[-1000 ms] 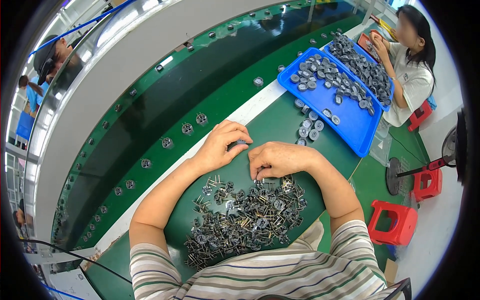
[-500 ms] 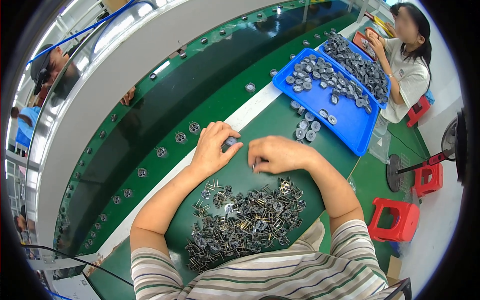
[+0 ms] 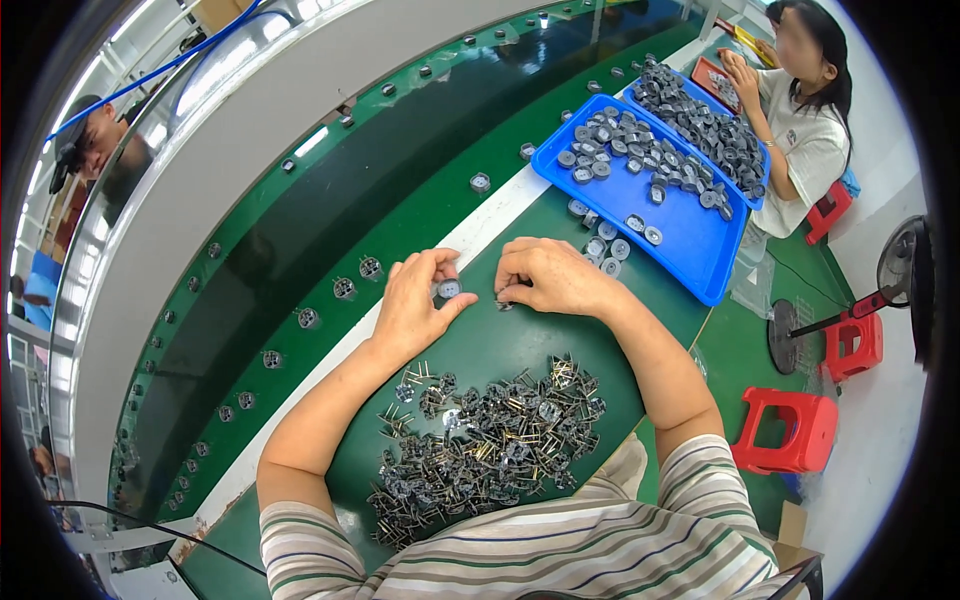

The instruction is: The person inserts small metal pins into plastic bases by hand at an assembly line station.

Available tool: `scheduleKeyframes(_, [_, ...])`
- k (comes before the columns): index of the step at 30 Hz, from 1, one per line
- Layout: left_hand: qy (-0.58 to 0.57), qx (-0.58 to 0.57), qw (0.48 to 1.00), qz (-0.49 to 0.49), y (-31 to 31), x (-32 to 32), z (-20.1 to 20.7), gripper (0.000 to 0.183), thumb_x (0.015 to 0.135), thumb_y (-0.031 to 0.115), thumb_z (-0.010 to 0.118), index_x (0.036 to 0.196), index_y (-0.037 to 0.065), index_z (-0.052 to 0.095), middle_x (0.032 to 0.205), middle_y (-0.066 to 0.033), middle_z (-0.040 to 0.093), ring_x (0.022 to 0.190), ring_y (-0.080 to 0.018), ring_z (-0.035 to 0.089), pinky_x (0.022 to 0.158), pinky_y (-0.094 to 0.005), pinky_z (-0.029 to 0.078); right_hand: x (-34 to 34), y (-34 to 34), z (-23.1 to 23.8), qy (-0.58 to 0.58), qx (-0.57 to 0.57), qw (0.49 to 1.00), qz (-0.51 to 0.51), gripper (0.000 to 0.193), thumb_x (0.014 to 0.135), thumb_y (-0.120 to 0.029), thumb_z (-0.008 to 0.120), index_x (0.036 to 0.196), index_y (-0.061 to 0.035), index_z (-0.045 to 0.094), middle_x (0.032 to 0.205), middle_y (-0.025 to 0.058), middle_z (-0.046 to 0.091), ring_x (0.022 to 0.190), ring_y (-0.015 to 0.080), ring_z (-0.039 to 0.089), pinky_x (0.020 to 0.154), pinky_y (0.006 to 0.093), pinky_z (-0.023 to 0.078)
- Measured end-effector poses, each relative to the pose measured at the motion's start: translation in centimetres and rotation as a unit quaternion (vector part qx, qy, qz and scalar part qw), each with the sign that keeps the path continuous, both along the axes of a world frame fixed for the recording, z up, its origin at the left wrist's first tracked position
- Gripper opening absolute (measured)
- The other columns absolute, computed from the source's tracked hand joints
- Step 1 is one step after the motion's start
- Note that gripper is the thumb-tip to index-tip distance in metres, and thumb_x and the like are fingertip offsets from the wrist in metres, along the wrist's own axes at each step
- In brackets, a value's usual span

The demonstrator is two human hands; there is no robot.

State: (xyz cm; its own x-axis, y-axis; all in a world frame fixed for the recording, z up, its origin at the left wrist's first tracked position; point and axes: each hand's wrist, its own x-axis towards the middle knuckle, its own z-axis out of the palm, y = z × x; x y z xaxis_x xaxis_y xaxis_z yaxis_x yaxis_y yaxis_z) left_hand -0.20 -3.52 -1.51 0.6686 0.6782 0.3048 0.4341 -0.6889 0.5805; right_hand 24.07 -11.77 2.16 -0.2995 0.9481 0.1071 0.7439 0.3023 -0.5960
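My left hand is closed around a round grey plastic housing, held between fingers and thumb with its flat face showing. Just to its right, my right hand pinches a small dark metal part, low over the green table. A narrow gap separates the two pieces. Close to my body, below both hands, spreads a heap of small pronged metal parts with brass-coloured pins. Several grey housings lie on the table beyond my right hand.
A blue tray of grey housings stands at the far right, another behind it. Past the white ledge, a curved green conveyor carries spaced small assemblies. A co-worker sits far right; red stools and a fan stand right.
My right hand has drawn back from the heap's side, farther from my body, and the part in its fingers now shows. The housing in my left hand now shows more of its round face.
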Motion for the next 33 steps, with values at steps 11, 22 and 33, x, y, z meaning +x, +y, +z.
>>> scheduleKeyframes(11, [0.003, -0.027, 0.995, -0.091, 0.0, -0.3, 0.6, 0.051, 0.072, 0.022, 0.096, 0.107, 0.006, 0.063, 0.101, -0.0109, 0.06, 0.102, -0.031, 0.061, 0.09, -0.0431, 0.05, -2.8, 0.9, -2.8, 0.158, 0.041, 0.985, -0.047, 0.01, 0.091, -0.011, 0.079, 0.094, -0.0042, 0.074, 0.092, 0.0082, 0.07, 0.089, 0.0247, 0.068, 0.075, 0.0388, 0.054])
scheduleKeyframes(22, [-0.002, -0.058, 0.993, -0.104, 0.1, 0.2, -0.4, 0.05, 0.067, 0.034, 0.098, 0.095, 0.007, 0.067, 0.096, -0.0066, 0.06, 0.098, -0.0276, 0.06, 0.092, -0.0433, 0.046, -2.7, 0.9, -2.8, 0.075, 0.135, 0.988, 0.007, 0.013, 0.084, -0.015, 0.081, 0.089, -0.0063, 0.072, 0.09, 0.0076, 0.069, 0.091, 0.0289, 0.068, 0.075, 0.0434, 0.053])
scheduleKeyframes(33, [-0.002, -0.053, 0.996, -0.074, -0.1, 0.2, 0.3, 0.042, 0.074, 0.033, 0.094, 0.096, 0.008, 0.069, 0.097, -0.007, 0.064, 0.1, -0.0287, 0.063, 0.089, -0.0423, 0.046, -2.7, -0.2, -0.8, 0.146, -0.062, 0.985, -0.068, 0.017, 0.09, -0.009, 0.078, 0.102, -0.0026, 0.068, 0.091, 0.0052, 0.068, 0.087, 0.019, 0.067, 0.077, 0.0358, 0.052])
